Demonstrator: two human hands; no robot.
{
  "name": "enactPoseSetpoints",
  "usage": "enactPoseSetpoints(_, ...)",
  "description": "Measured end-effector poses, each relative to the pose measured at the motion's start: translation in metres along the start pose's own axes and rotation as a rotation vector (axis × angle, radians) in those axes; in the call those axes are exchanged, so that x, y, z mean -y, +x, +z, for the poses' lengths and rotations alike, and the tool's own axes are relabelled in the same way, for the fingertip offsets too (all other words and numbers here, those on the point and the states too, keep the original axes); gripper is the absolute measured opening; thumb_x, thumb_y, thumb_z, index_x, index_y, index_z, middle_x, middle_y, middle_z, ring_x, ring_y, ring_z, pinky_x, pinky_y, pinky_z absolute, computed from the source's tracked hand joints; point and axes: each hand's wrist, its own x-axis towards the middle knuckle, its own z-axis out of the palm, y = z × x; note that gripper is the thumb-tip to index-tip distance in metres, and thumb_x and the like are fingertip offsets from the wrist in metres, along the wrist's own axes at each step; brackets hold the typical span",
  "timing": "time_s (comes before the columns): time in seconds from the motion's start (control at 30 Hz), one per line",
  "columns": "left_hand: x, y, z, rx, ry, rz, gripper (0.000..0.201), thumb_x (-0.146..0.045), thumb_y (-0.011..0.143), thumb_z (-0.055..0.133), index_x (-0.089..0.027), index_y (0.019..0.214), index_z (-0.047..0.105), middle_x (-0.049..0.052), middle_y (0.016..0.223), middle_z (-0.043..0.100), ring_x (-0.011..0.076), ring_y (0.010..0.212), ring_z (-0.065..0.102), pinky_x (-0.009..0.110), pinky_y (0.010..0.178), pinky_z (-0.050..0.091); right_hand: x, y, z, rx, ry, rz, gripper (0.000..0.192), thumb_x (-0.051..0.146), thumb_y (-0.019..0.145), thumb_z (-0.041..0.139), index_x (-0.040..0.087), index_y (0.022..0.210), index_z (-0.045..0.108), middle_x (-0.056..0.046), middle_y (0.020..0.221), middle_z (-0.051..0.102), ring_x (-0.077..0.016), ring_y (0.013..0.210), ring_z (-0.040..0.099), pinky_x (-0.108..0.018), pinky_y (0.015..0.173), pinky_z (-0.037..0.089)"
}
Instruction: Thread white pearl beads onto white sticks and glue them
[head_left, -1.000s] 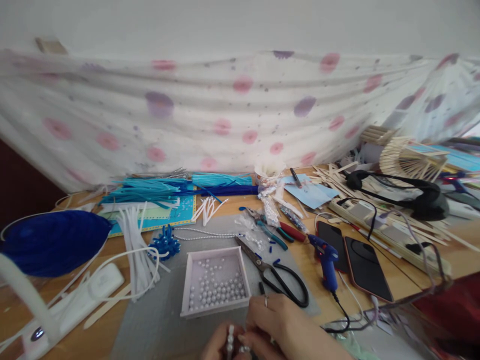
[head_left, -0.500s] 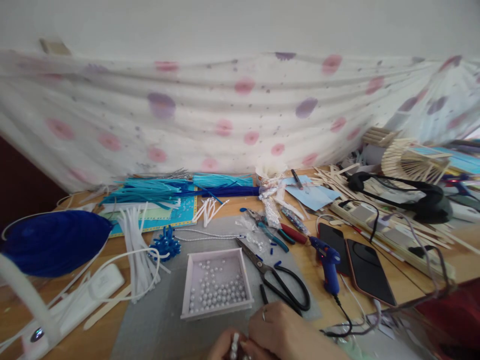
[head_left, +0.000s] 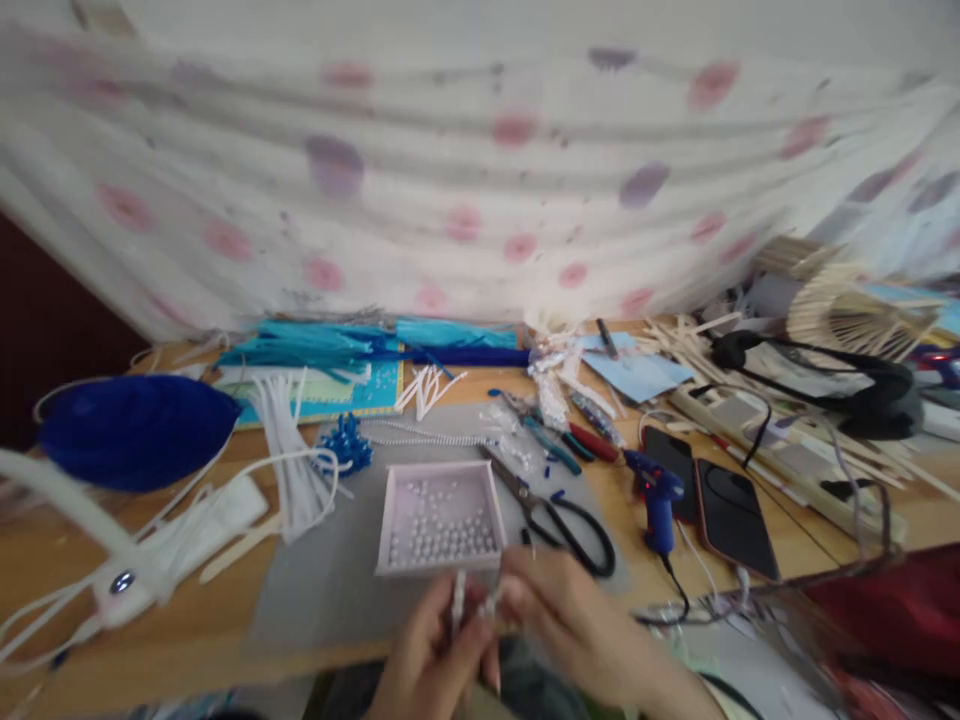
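Observation:
My left hand (head_left: 431,650) pinches a short strand of pearl beads (head_left: 458,598) at the table's front edge. My right hand (head_left: 574,620) is closed at the other end of the beads, its fingertips close to the left thumb; what exactly it grips is blurred. Just beyond both hands sits a shallow white box (head_left: 382,530) with loose silvery beads (head_left: 450,540) on its floor. Black-handled scissors (head_left: 577,530) lie to the right of the box, a little past my right hand. Behind the box stretches a thin bead chain (head_left: 427,436), beside a blue bead-tipped cluster (head_left: 347,443).
A blue glue gun (head_left: 656,495) and two phones (head_left: 735,520) lie at the right, near a power strip (head_left: 795,470). White pipe cleaners (head_left: 289,470), a dark blue bundle (head_left: 139,430) and a white lamp base (head_left: 127,585) occupy the left. Pliers (head_left: 551,445) rest behind the scissors.
The view has tilted down, so more of both hands and the table's front edge shows. The hands remain together on the beads and appear higher in the picture.

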Motion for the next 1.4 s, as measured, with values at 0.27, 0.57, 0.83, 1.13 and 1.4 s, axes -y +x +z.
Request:
enactPoseSetpoints(0.27,-0.017,-0.010,-0.007,0.034,-0.128,0.096,0.048,-0.057,0.087,0.066,-0.016,0.110,0.057,-0.001,0.074,0.062,0.0074,0.052,0.034,0.025,0.051,0.025,0.002,0.007,0.016,-0.096,0.146,0.102,0.035,0.039,0.108,0.035,0.021,0.078,0.043,0.002,0.074,0.046,-0.0136,0.068,0.045,-0.026,0.065,0.039)
enactPoseSetpoints(0.57,-0.013,-0.024,-0.025,0.064,-0.050,0.111,0.043,-0.054,0.091,0.060,-0.016,0.109,0.054,-0.003,0.069,0.058,0.0093,0.052,0.035,0.028,0.054,0.026,0.013,0.009,0.039,-0.052,0.115,0.141,0.038,0.042,0.107,0.034,0.022,0.075,0.038,0.004,0.070,0.043,-0.0131,0.064,0.042,-0.026,0.061,0.035)
enactPoseSetpoints(0.83,-0.017,-0.029,-0.028,0.085,-0.053,0.102,0.040,-0.057,0.090,0.061,-0.019,0.098,0.050,-0.006,0.064,0.054,0.0091,0.050,0.035,0.027,0.054,0.027,0.015,0.010,0.042,-0.035,0.095,0.077,0.042,0.040,0.106,0.036,0.021,0.068,0.036,0.004,0.065,0.040,-0.0119,0.061,0.041,-0.026,0.059,0.034)
enactPoseSetpoints(1.13,-0.012,-0.025,-0.032,0.124,-0.022,0.094,0.039,-0.059,0.092,0.055,-0.020,0.090,0.049,-0.006,0.062,0.055,0.0087,0.048,0.035,0.026,0.052,0.027,0.016,0.010,0.049,-0.161,0.273,0.121,0.046,0.048,0.103,0.043,0.020,0.066,0.043,0.003,0.064,0.042,-0.0127,0.061,0.041,-0.026,0.057,0.035)
enactPoseSetpoints(1.4,-0.014,-0.029,-0.033,0.063,0.017,0.142,0.042,-0.060,0.091,0.057,-0.022,0.076,0.045,-0.009,0.056,0.042,0.0087,0.050,0.034,0.026,0.052,0.027,0.016,0.004,0.061,-0.382,0.583,0.185,0.026,0.045,0.098,0.058,0.021,0.090,0.061,0.001,0.077,0.055,-0.0141,0.070,0.053,-0.024,0.065,0.046)
